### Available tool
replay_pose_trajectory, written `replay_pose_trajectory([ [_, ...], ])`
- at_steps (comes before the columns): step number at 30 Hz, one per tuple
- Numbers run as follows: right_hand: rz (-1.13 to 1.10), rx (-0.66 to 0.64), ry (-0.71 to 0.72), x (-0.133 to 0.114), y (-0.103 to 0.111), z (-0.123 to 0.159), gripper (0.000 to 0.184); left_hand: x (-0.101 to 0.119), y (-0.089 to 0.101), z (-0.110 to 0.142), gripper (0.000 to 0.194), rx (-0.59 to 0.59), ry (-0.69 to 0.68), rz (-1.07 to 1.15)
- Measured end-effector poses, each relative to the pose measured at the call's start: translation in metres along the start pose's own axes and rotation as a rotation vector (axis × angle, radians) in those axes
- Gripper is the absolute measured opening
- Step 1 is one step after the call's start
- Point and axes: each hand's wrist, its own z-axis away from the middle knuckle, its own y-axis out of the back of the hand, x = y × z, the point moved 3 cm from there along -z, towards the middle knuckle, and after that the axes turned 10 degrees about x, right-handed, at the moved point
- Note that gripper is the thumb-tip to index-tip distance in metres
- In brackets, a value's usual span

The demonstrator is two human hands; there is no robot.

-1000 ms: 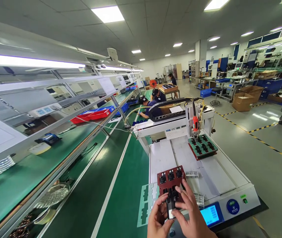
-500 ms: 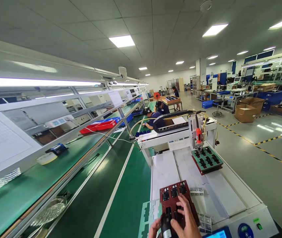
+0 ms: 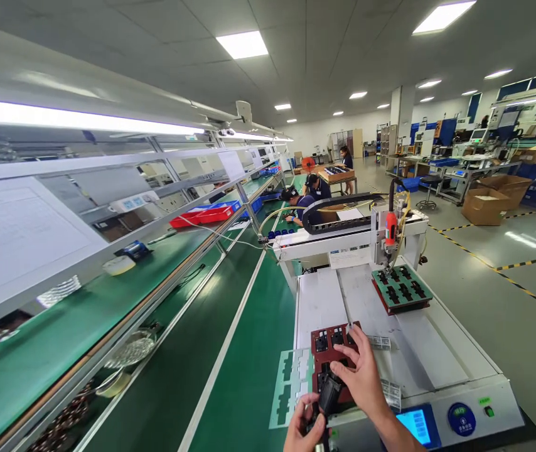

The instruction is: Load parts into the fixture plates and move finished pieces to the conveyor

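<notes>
"Head view first: what has just changed?"

"The black piece (image 3: 329,394) has swung round, and its pale label is out of sight. The left hand (image 3: 302,425) has its grip closed round the lower end. The right hand (image 3: 364,373) has an open grip, its thumb against the upper end and its fingers spread over the red fixture (image 3: 325,356)."

"And what does that mean for the work?"

"I'd judge the piece is being turned or steadied in hand. It's above the fixture's near edge; whether it touches, I can't tell."

"What does the fixture hold?"

"Black parts (image 3: 321,341) in its pockets. Two show plainly in the far row; the right hand hides some of the rest. A pale green plate (image 3: 276,392) with cut-outs lies beside it."

"Other containers?"

"Two clear compartment trays (image 3: 380,343) are on the machine bed (image 3: 322,298), one partly behind the right wrist; their contents are too small to read. Under the machine's head, the green-topped fixture (image 3: 400,282) carries six dark parts."

"And farther off?"

"A red bin (image 3: 202,216) beside a blue one, insides unclear. A shallow box (image 3: 337,178) on a distant desk holds dark items, and an open carton (image 3: 482,210) has something pale inside."
</notes>
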Motion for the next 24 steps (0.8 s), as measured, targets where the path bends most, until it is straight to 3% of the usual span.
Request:
replay_pose_trajectory([
  [6,-0.098,-0.158,-0.097,-0.031,-0.004,0.019,0.073,-0.01,-0.014,0.004,0.077,-0.285,0.034,0.02],
  [9,0.034,-0.176,-0.004,-0.033,0.002,0.026,0.066,0.0,-0.015,0.011,0.09,-0.285,0.021,0.089],
  [12,0.159,-0.112,0.053,-0.035,0.009,0.029,0.066,0.016,-0.016,0.018,0.105,-0.176,-0.098,0.049],
  [15,0.061,-0.093,-0.019,-0.039,0.013,0.034,0.064,0.037,-0.014,0.024,0.073,0.021,-0.341,-0.103],
  [17,-0.035,-0.142,-0.119,-0.041,0.013,0.039,0.066,0.049,-0.012,0.026,0.049,0.083,-0.469,-0.19],
  [20,-0.082,-0.232,-0.255,-0.039,0.014,0.047,0.075,0.061,-0.012,0.025,0.042,0.024,-0.548,-0.29],
  [24,-0.047,-0.292,-0.321,-0.029,0.015,0.051,0.085,0.068,-0.011,0.021,0.046,-0.053,-0.6,-0.36],
])
